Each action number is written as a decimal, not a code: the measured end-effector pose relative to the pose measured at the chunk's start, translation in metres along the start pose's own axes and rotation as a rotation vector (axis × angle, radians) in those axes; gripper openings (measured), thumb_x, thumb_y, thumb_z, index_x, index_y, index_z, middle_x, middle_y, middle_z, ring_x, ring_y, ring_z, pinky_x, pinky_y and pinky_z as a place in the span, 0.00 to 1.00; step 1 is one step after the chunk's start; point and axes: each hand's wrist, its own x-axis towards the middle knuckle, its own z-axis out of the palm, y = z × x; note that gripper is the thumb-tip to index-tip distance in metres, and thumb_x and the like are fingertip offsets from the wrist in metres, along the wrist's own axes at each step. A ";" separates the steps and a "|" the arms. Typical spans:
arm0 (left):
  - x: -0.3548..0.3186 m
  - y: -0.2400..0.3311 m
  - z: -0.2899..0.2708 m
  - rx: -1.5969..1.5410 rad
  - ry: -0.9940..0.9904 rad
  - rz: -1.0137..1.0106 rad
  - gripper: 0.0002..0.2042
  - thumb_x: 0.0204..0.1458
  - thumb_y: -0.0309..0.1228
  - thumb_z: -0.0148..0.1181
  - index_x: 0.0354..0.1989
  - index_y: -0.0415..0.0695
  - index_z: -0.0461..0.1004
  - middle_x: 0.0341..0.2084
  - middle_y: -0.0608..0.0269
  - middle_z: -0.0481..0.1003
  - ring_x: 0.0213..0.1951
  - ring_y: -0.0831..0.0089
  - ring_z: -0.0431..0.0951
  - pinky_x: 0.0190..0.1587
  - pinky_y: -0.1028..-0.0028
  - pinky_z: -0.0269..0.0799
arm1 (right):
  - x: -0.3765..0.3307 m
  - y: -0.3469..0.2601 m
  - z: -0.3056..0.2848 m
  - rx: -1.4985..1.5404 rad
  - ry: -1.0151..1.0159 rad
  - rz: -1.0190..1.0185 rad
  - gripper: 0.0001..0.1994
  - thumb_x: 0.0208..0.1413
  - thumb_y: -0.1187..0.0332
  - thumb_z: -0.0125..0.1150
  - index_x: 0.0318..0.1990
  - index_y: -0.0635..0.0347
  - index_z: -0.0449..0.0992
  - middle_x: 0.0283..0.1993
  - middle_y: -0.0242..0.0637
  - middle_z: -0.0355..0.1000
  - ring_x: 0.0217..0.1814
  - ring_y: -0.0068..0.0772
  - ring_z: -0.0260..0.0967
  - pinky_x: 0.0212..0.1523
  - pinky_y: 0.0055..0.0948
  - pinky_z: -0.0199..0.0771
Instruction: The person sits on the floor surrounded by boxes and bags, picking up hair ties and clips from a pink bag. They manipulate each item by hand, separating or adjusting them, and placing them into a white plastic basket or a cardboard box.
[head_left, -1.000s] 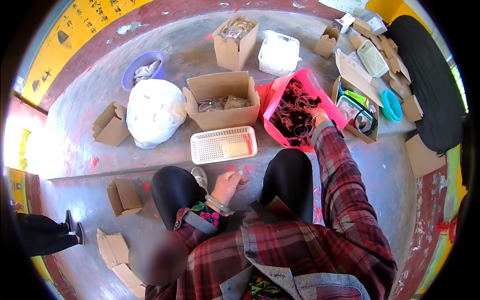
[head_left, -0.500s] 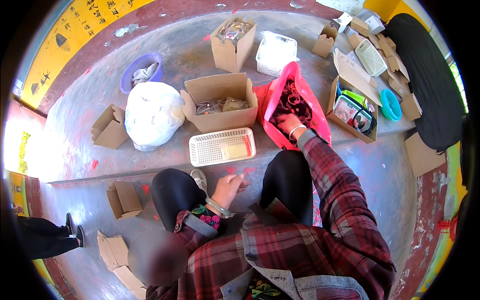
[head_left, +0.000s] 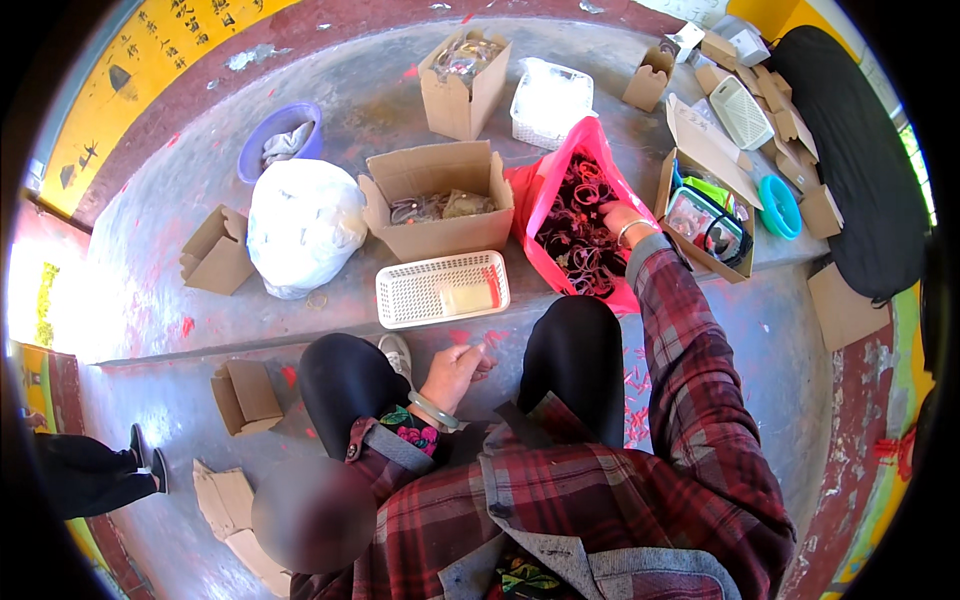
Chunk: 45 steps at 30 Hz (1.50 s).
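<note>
A bright pink plastic bag (head_left: 540,222) stands upright at the platform's front edge, its mouth spread wide. Inside lies a heap of dark and pinkish thin loops (head_left: 575,235) that look like hair ties. My right hand (head_left: 622,218), with a bracelet at the wrist, is at the bag's right rim; its fingers are curled and seem to hold the plastic, partly hidden. My left hand (head_left: 455,372) hovers above my lap between the knees, fingers curled inward; anything in it is hidden. A white perforated basket (head_left: 405,308) left of the bag holds a pale flat piece with a red edge.
Behind the basket stands an open cardboard box (head_left: 440,240) with bagged items. A stuffed white bag (head_left: 305,230) and a purple basin (head_left: 255,135) are on the left. To the right is a box of mixed goods (head_left: 712,255). Another person's legs (head_left: 90,470) show far left.
My right hand has moved right, from inside the pink bag to its right rim. The bag's mouth has opened wider, showing more of the loops. My left hand has barely moved.
</note>
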 end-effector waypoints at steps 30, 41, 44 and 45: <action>0.010 -0.010 -0.006 0.003 -0.010 -0.028 0.15 0.54 0.39 0.50 0.28 0.37 0.73 0.28 0.61 0.76 0.28 0.80 0.70 0.34 0.79 0.65 | 0.009 0.029 0.067 -0.110 -0.158 0.408 0.39 0.36 0.58 0.64 0.58 0.62 0.57 0.56 0.53 0.61 0.57 0.49 0.61 0.54 0.39 0.64; 0.011 -0.007 -0.004 0.045 -0.006 -0.045 0.15 0.54 0.38 0.49 0.29 0.36 0.74 0.27 0.62 0.76 0.28 0.79 0.71 0.33 0.80 0.65 | 0.014 0.044 0.067 -0.117 -0.217 0.271 0.35 0.35 0.48 0.62 0.51 0.62 0.68 0.51 0.50 0.67 0.52 0.46 0.66 0.49 0.36 0.68; 0.013 -0.009 -0.002 0.033 -0.019 -0.043 0.15 0.54 0.37 0.49 0.28 0.37 0.74 0.27 0.61 0.76 0.28 0.79 0.71 0.33 0.80 0.65 | 0.003 0.049 0.052 0.044 -0.214 0.251 0.36 0.33 0.49 0.63 0.51 0.62 0.68 0.50 0.51 0.67 0.50 0.47 0.67 0.49 0.36 0.67; 0.012 -0.009 -0.002 0.027 -0.017 -0.052 0.15 0.54 0.37 0.49 0.28 0.37 0.74 0.27 0.61 0.76 0.28 0.79 0.72 0.33 0.80 0.65 | 0.002 0.047 0.048 0.024 -0.206 0.250 0.34 0.34 0.52 0.63 0.50 0.62 0.68 0.48 0.50 0.69 0.48 0.46 0.68 0.47 0.35 0.68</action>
